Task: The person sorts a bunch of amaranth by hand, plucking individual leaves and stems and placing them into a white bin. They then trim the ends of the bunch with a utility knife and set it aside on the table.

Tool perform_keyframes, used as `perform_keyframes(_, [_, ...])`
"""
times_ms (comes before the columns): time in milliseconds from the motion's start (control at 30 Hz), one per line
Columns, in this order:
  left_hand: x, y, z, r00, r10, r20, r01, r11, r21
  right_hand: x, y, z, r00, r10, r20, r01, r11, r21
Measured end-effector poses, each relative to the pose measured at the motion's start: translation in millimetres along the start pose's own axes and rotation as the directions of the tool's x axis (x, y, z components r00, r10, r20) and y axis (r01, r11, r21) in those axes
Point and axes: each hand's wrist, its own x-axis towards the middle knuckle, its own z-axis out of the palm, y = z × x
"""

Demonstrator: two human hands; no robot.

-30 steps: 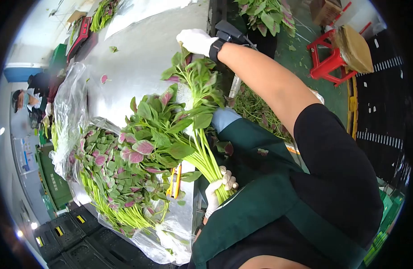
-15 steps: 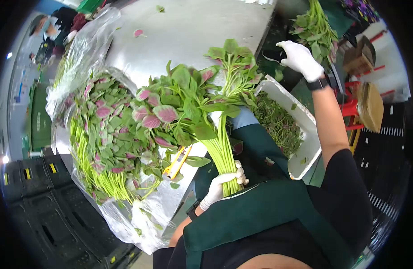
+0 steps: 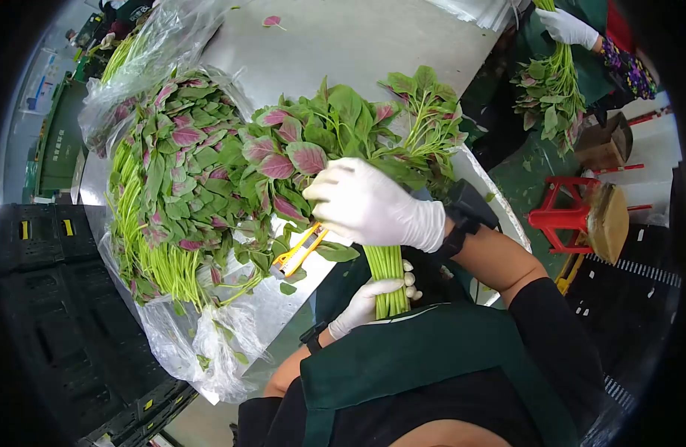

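hands (image 3: 376, 205) at stem bunch (image 3: 386, 268); orange cutter (image 3: 299, 254), leafy heap (image 3: 182, 175) alongside

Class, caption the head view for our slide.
White-gloved left hand grips bright green stems; white-gloved right hand near the slim yellow-orange tool on the metal table.

Work area: surroundings
A metal table (image 3: 335, 45) stands before you; a red stool (image 3: 563, 217) occupies green floor (image 3: 523, 173) at your right, black crates (image 3: 52, 313) your left.
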Motion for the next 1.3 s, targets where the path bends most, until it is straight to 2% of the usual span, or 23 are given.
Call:
perform_keyframes(33, [0.1, 0.2, -1.2, 1.000, -0.003, 0.001, 0.003, 1.000, -0.007, -3.9, 3.8, -7.5, 0.996, 0.086, 0.019, -0.087, 0.995, 0.048])
perform_keyframes(67, [0.3, 0.1, -2.8, 1.000, -0.008, 0.002, 0.008, 1.000, -0.015, -8.4, 9.6, -12.0, 0.990, 0.125, -0.065, -0.126, 0.992, -0.003])
perform_keyframes(133, [0.7, -0.6, -4.7, 1.000, -0.017, 0.008, 0.017, 1.000, -0.026, -11.2, 28.5, -7.2, 0.935, 0.284, -0.212, -0.273, 0.959, 0.081])
perform_keyframes(167, [1.3, -0.5, -5.2, 1.000, -0.019, 0.015, 0.019, 0.999, -0.028, -12.4, 32.0, -9.9, 0.887, 0.432, -0.166, -0.393, 0.892, 0.223])
perform_keyframes(200, [1.7, 0.4, -5.6, 1.000, -0.020, 0.023, 0.021, 0.999, -0.027, -14.3, 33.1, -12.6, 0.857, 0.508, -0.080, -0.478, 0.844, 0.244])
perform_keyframes(367, [1.9, 0.5, -8.5, 0.998, -0.012, 0.058, 0.015, 0.999, -0.047, -9.4, 18.0, -12.3, 0.875, 0.483, 0.019, -0.483, 0.876, 0.005])
perform_keyframes(467, [2.0, 0.6, -8.2, 0.998, -0.008, 0.060, 0.011, 0.999, -0.052, -12.7, 22.1, 4.1, 0.928, 0.368, -0.058, -0.373, 0.921, -0.112])
perform_keyframes(600, [0.1, 2.6, -3.3, 0.999, -0.005, 0.049, 0.008, 0.998, -0.064, -22.9, 26.4, -1.8, 0.922, 0.292, -0.256, -0.307, 0.951, -0.021])
perform_keyframes(667, [-1.6, 3.7, 0.5, 1.000, -0.001, 0.027, 0.002, 0.998, -0.060, -41.7, 37.5, -11.0, 0.820, 0.470, -0.326, -0.490, 0.871, 0.024])
perform_keyframes(700, [-1.8, 3.8, 1.4, 1.000, 0.000, 0.017, 0.001, 0.998, -0.059, -52.7, 42.5, -13.9, 0.694, 0.656, -0.296, -0.622, 0.754, 0.212])
perform_keyframes(733, [-1.6, 3.3, 1.1, 1.000, 0.004, 0.022, -0.003, 0.998, -0.065, -72.2, 52.4, -13.2, 0.560, 0.805, -0.196, -0.703, 0.587, 0.401])
perform_keyframes(800, [-1.0, 2.6, 0.6, 1.000, 0.007, 0.029, -0.005, 0.997, -0.074, -91.9, 63.6, -23.8, 0.491, 0.866, -0.090, -0.760, 0.477, 0.442])
perform_keyframes(900, [-0.3, 2.7, -0.1, 1.000, 0.005, 0.030, -0.003, 0.998, -0.061, -108.2, 72.6, -29.1, 0.415, 0.900, -0.130, -0.708, 0.410, 0.575])
perform_keyframes(1033, [0.1, 2.4, 0.1, 1.000, 0.000, 0.014, 0.001, 0.999, -0.046, -95.9, 74.0, -42.3, 0.356, 0.841, -0.408, -0.641, 0.537, 0.547])
perform_keyframes(1067, [0.2, 2.3, -1.7, 1.000, -0.004, 0.007, 0.004, 0.999, -0.038, -84.1, 63.1, -52.8, 0.310, 0.824, -0.473, -0.709, 0.532, 0.463])
perform_keyframes(1133, [1.2, 2.2, -3.2, 1.000, -0.004, 0.007, 0.004, 1.000, -0.031, -65.6, 49.3, -64.6, 0.429, 0.606, -0.669, -0.666, 0.713, 0.218])
perform_keyframes(1167, [1.3, 1.9, -3.6, 1.000, -0.001, 0.012, 0.001, 0.999, -0.032, -55.6, 38.7, -69.0, 0.447, 0.601, -0.663, -0.644, 0.730, 0.229])
perform_keyframes(1200, [1.2, 1.4, -4.2, 1.000, 0.002, 0.015, -0.001, 0.999, -0.034, -48.4, 31.9, -67.7, 0.516, 0.557, -0.650, -0.606, 0.775, 0.183])
perform_keyframes(1267, [1.4, 0.9, -4.5, 1.000, 0.001, -0.001, -0.001, 1.000, -0.024, -42.1, 20.9, -57.0, 0.627, 0.639, -0.446, -0.628, 0.753, 0.196])
perform_keyframes(1300, [2.2, 0.9, -4.3, 1.000, 0.000, -0.007, 0.000, 1.000, -0.018, -38.8, 17.6, -47.1, 0.656, 0.653, -0.378, -0.659, 0.740, 0.135])
